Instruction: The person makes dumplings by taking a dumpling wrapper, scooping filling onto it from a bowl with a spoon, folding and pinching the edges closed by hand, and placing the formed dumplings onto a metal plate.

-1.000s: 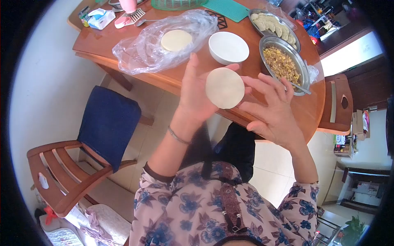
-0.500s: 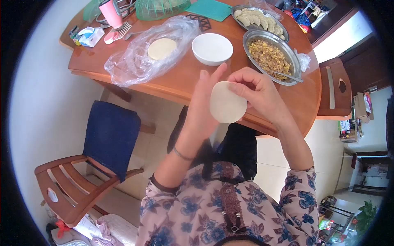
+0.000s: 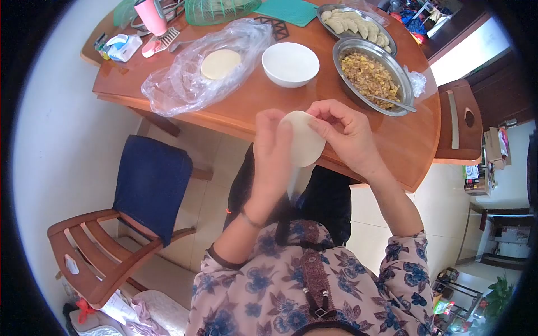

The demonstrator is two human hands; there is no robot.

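A thin round dumpling wrapper (image 3: pixel 307 141) hangs upright between my hands, just off the table's front edge. My right hand (image 3: pixel 348 133) pinches its upper right rim between thumb and fingers. Somewhat blurred, my left hand (image 3: pixel 271 147) has its fingers closed on the left side of the wrapper. Beyond them stands a white bowl (image 3: pixel 291 64). To the right, a metal basin (image 3: pixel 340 63) holds a yellow-brown chopped filling (image 3: pixel 367 77) with a spoon (image 3: pixel 395 104) in it. A stack of wrappers (image 3: pixel 221 64) lies on a clear plastic bag (image 3: pixel 174 89) at the left.
Folded dumplings (image 3: pixel 358 26) lie on a metal tray (image 3: pixel 394 43) behind the basin. A teal board (image 3: pixel 287 12), a green mesh cover (image 3: pixel 216 11), a pink cup (image 3: pixel 151 18), a brush (image 3: pixel 161 42) and a tissue pack (image 3: pixel 124 47) sit farther back. A wooden chair (image 3: pixel 151 190) stands left.
My left hand has gone from outstretched fingers to closing on the wrapper's left side. The wrapper and my right hand have shifted slightly left.
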